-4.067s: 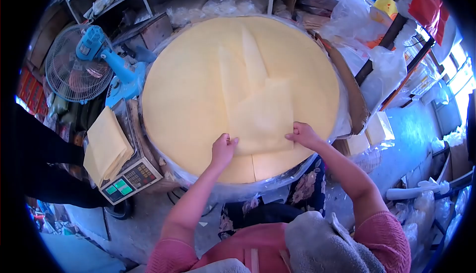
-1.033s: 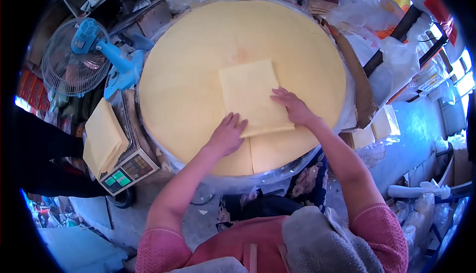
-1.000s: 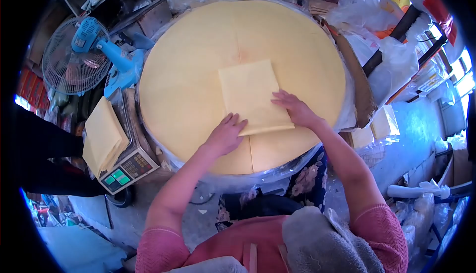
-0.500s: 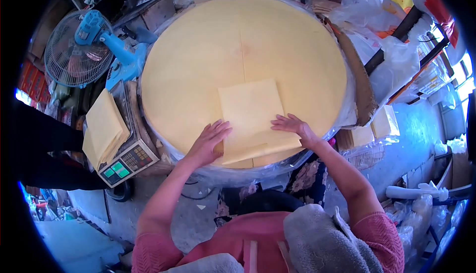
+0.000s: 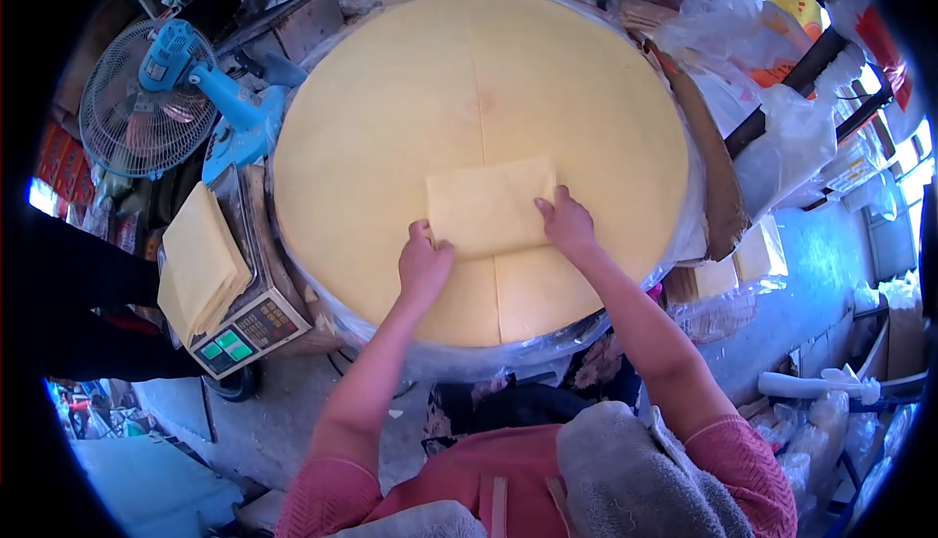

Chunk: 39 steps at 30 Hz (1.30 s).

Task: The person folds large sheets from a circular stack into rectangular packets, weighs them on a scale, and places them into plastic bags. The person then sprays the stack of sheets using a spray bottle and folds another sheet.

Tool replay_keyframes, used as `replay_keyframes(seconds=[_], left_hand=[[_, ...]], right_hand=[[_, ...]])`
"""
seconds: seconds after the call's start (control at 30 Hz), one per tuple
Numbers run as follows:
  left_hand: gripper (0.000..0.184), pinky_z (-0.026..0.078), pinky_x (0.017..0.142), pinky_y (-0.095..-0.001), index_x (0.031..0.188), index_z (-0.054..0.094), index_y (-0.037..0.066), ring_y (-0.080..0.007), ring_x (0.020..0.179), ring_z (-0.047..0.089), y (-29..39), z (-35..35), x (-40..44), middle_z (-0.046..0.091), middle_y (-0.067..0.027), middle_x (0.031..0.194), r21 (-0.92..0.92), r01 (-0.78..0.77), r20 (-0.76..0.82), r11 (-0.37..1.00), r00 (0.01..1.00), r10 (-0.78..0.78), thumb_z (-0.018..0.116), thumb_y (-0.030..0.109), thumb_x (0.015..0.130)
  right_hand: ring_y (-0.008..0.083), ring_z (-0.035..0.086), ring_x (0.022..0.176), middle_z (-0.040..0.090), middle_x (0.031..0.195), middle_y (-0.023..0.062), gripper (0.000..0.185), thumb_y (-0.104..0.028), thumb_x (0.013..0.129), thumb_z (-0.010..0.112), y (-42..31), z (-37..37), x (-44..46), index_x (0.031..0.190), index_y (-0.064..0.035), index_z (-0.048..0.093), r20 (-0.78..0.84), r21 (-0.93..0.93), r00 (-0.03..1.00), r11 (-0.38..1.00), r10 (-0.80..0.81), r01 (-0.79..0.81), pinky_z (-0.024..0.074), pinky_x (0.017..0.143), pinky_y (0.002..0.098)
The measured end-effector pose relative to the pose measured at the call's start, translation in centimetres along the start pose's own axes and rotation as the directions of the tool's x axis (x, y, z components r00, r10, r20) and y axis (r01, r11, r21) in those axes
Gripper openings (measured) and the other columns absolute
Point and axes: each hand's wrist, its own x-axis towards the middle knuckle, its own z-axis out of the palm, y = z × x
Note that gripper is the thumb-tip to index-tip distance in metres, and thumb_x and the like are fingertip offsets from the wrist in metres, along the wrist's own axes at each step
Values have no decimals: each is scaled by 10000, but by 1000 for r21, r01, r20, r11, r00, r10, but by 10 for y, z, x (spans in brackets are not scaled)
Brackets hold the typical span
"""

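Fingers [image 5: 419,233] of the left hand [image 5: 425,262] curl against the thumb, pinching the near left corner of a folded pale-yellow sheet [image 5: 491,208], as those of the right hand [image 5: 567,221] pinch its right edge. The sheet spans the gap between the two sets of fingers, over a round, yellow tabletop [image 5: 362,167] that spreads out beneath and well beyond them. A straight seam [image 5: 479,113] runs on past the fingers toward the far side. Well to the left of the left fingers, a stack of folded sheets [image 5: 202,264] rests on a digital scale [image 5: 259,327], its green display [image 5: 227,346] lit; farther off, beyond the stack, stands a blue fan [image 5: 168,54]. Right of the right fingers, a strip of brown cardboard [image 5: 705,147] borders the table, and clear plastic [image 5: 459,357] skirts its edge below both hands.
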Motion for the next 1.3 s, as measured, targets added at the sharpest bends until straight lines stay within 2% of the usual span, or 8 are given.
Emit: replay_keyframes(seconds=[0.13, 0.47, 0.83, 0.93, 1.07, 1.17, 1.23, 1.3], left_hand=[[611, 243, 1036, -556, 1398, 309, 117, -339, 1336, 263, 27, 5, 14, 304, -191, 1423, 473, -352, -193, 807, 853, 485, 511, 375, 883], [702, 77, 1083, -589, 1443, 250, 160, -282, 1413, 67, 12, 44, 47, 157, -116, 1514, 507, -284, 35, 814, 950, 310, 419, 544, 880], [700, 67, 1082, -599, 1407, 329, 110, -289, 1409, 85, 3, 43, 14, 172, -141, 1507, 355, -321, 0, 878, 939, 344, 475, 500, 845], [696, 91, 1092, -572, 1411, 319, 112, -283, 1409, 87, 1, 33, -27, 160, -139, 1509, 331, -389, 41, 860, 916, 399, 476, 493, 850], [764, 111, 1114, -501, 1448, 181, 88, -271, 1411, 75, -1, 17, -43, 131, -141, 1515, 164, -485, 200, 859, 869, 452, 541, 380, 841], [842, 142, 1109, -483, 1442, 141, 29, -334, 1390, 126, -6, -6, -58, 148, -181, 1498, 17, -381, -327, 924, 872, 365, 564, 400, 816], [969, 182, 1109, -431, 1448, 76, 29, -360, 1358, 174, -11, -15, -68, 153, -243, 1462, -332, -257, -536, 908, 843, 43, 711, 192, 735], [892, 302, 1060, -396, 1418, 166, 23, -293, 1300, 317, -6, -36, -81, 279, -215, 1417, -782, -136, -318, 609, 926, -201, 731, 142, 737]], right_hand=[[358, 621, 893, 615, 942, 222, 439, -386, 908, 499, -12, -2, 4, 1133, -23, 399, 89, -79, 993, 995, 72, -65, 509, 724, 467], [309, 128, 1393, 191, 1497, 101, 573, -366, 911, 468, -14, 18, 26, 1421, -184, 282, -2, -383, 845, 782, -534, 493, 129, 1053, 628], [334, 225, 1339, 291, 1419, 163, 679, -363, 832, 600, -30, -2, 13, 1401, -148, 297, 264, -409, 873, 772, -411, 487, 139, 1022, 664], [320, 388, 1238, 439, 1309, 186, 698, -409, 727, 711, -47, -33, -24, 1297, -98, 455, 324, -446, 874, 756, -361, 478, 304, 985, 561], [247, 632, 727, 648, 771, 123, 384, -316, 629, 799, -28, -47, -21, 841, -24, 669, 453, -213, 828, 861, -332, 462, 492, 682, 333], [219, 625, 670, 647, 735, 106, 372, -303, 600, 812, -43, -70, -23, 822, -43, 666, 399, -27, 863, 937, -310, 348, 494, 674, 329], [161, 609, 654, 646, 734, 80, 288, -180, 655, 788, -75, -90, -41, 838, -10, 645, 323, 218, 880, 932, -349, 290, 480, 629, 275], [141, 605, 673, 644, 742, 66, 247, -129, 695, 764, -114, -92, -64, 854, 8, 633, 276, 551, 894, 820, -354, 154, 474, 623, 255]])
